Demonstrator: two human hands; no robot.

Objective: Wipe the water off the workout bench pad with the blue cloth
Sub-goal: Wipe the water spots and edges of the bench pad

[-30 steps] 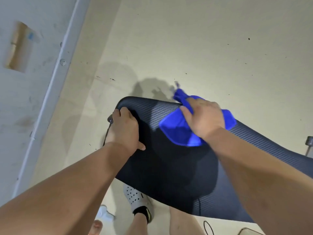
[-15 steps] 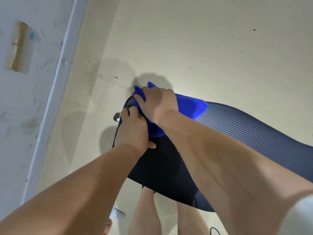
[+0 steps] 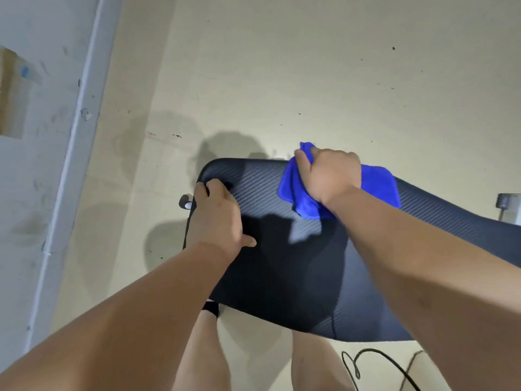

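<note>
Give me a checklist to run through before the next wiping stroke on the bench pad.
1. Blue cloth gripped in the right hand: ok.
2. Cloth lying on the bench pad: ok.
3. Left hand bracing the pad near its end edge: ok.
4. Left hand's fingers out of the cloth's way: ok, hand and cloth are apart.
5. Water left on the pad: cannot tell, since shadow covers the middle.
6. Black cable on the floor away from the feet: cannot tell.

Dark ribbed bench pad [image 3: 282, 277], blue cloth [image 3: 377, 184] bunched on its far edge.
</note>
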